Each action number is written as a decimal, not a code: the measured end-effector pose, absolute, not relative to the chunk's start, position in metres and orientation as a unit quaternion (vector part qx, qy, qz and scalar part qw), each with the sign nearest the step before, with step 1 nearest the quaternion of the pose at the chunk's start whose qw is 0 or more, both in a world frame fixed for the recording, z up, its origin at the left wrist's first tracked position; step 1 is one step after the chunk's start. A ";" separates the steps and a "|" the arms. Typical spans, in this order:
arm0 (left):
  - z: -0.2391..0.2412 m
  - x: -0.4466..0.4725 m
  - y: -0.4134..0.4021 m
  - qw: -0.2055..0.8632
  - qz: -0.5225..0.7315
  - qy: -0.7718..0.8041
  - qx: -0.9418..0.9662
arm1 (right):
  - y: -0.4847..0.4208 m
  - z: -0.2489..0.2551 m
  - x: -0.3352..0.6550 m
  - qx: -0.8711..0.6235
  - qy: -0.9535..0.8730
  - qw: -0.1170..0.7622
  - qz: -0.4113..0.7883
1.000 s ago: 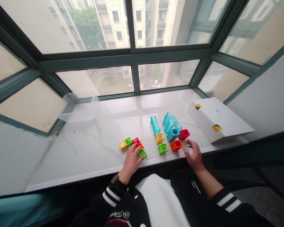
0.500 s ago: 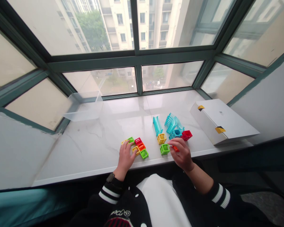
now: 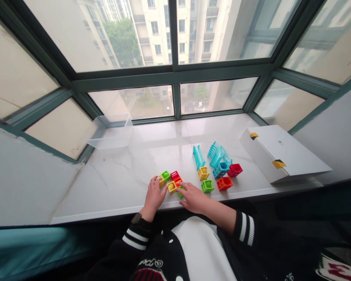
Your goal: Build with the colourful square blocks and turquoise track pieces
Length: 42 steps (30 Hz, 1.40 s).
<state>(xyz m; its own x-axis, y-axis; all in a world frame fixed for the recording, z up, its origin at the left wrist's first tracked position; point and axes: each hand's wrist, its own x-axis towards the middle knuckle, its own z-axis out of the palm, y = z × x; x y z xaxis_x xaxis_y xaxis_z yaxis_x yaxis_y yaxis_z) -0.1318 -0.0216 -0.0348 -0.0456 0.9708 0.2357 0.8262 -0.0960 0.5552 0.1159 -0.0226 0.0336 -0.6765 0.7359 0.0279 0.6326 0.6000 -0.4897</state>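
Note:
A group of toy cube blocks in yellow, green, red and orange lies near the sill's front edge. My left hand [image 3: 154, 197] holds the group's left side, fingertips on a yellow cube [image 3: 162, 182] and the thumb close to another yellow cube [image 3: 171, 187]. A green cube [image 3: 165, 175] and a red cube [image 3: 174, 175] sit behind. My right hand [image 3: 195, 198] grips the front right cube, a green one [image 3: 180, 192], between fingers and thumb. Its fingers partly cover that cube and the orange cube [image 3: 178, 181].
To the right stand separate cubes: yellow [image 3: 203, 173], green [image 3: 207, 186], orange [image 3: 224, 183], blue [image 3: 220, 170] and red [image 3: 234, 170]. Clear blue track pieces [image 3: 198, 157] lie behind them. A transparent bin [image 3: 112, 134] stands back left, a white box [image 3: 283, 154] at right.
My right hand has moved left from the loose orange cube to the block group, uncovering that orange cube. My left hand stays at the group. The view has shifted slightly.

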 end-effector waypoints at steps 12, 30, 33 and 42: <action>-0.022 -0.132 -0.033 0.189 0.247 0.662 0.682 | -0.029 0.021 0.105 -0.418 -0.886 0.012 0.200; -0.002 -0.151 -0.038 0.232 0.206 0.631 0.711 | -0.034 0.027 0.104 -0.430 -0.878 -0.013 0.209; 0.000 -0.154 -0.038 0.239 0.200 0.619 0.721 | -0.035 0.026 0.103 -0.430 -0.878 -0.013 0.212; 0.002 -0.175 -0.036 0.290 0.151 0.583 0.744 | -0.033 0.030 0.103 -0.429 -0.877 -0.022 0.213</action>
